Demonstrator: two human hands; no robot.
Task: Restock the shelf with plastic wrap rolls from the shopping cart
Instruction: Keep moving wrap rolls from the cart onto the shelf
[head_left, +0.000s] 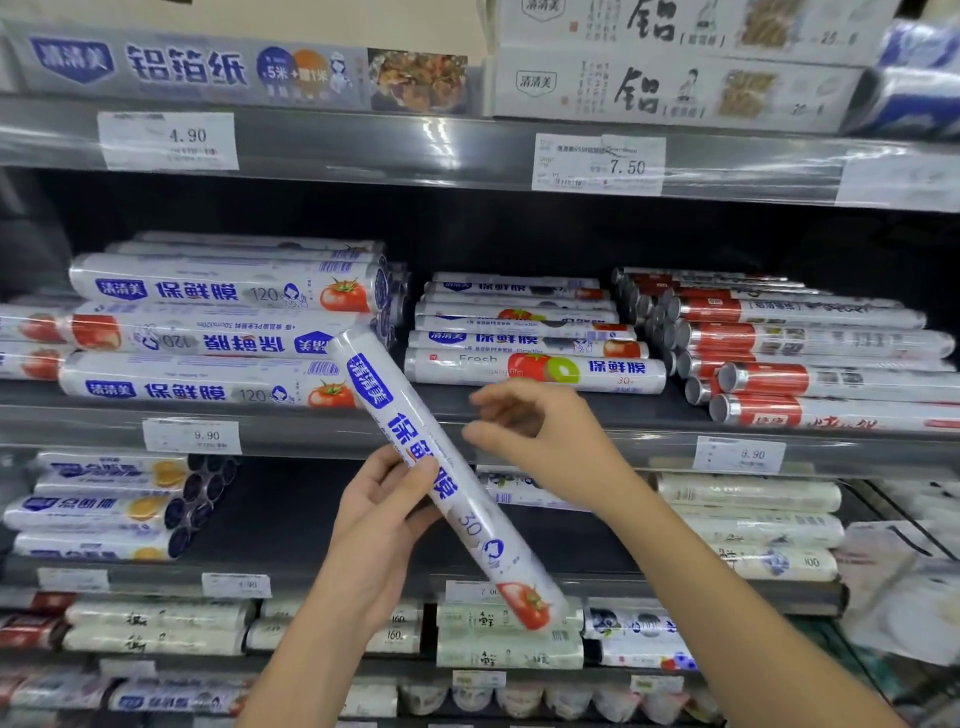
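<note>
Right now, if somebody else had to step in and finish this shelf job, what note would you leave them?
Left hand grips a plastic wrap roll marked 30, tilted, in front of the shelf.
Right hand hovers beside it, fingers loosely curled, holding nothing.
Done: rolls are already stacked on the shelf; the middle stack looks like the match.
Left: lay this roll there. The cart is out of view, so remaining stock is unknown.

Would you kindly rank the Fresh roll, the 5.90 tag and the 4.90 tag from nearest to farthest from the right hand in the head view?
1. Fresh roll, just above the right hand.
2. 5.90 tag, lower right.
3. 4.90 tag, upper left.
</note>
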